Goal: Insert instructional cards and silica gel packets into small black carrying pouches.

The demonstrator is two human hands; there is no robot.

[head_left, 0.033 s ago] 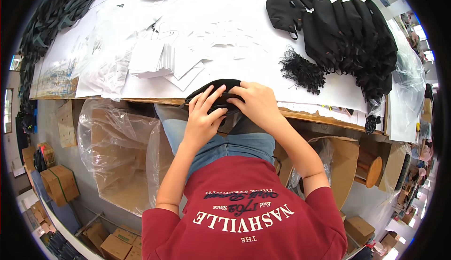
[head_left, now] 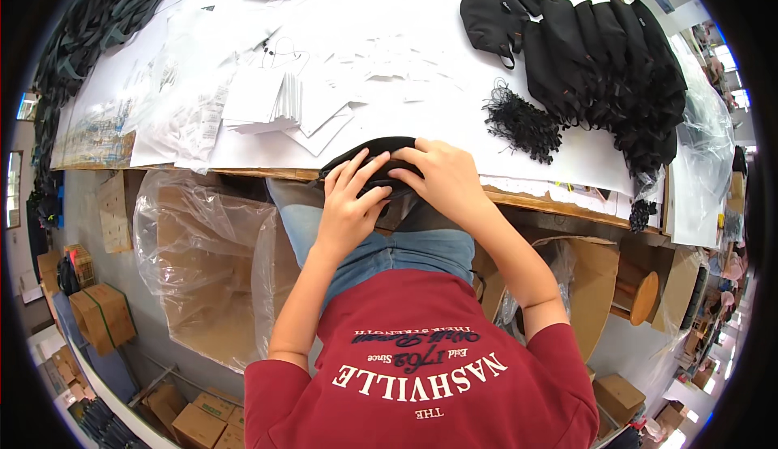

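At the table's near edge, both my hands are on a black fabric bag point(head_left: 389, 143). My left hand point(head_left: 350, 204) lies over its left side, fingers bent and slightly spread across the cloth. From the right, my right hand point(head_left: 446, 180) grips the bag's rim, with its thumb and index finger curled toward the inside. Part of the bag is hidden under the fingers, and what lies inside it cannot be made out.
Just beyond stands a stack of white cards point(head_left: 263, 104). A bundle of black cords point(head_left: 523, 125) and a row of black bags point(head_left: 600, 60) lie to the right. Clear plastic bags point(head_left: 182, 100) and dark straps point(head_left: 89, 27) are at left. Plastic-lined cartons point(head_left: 203, 271) stand below the table.
My right hand's fingers have shifted very slightly on the bag. Otherwise the scene looks the same.
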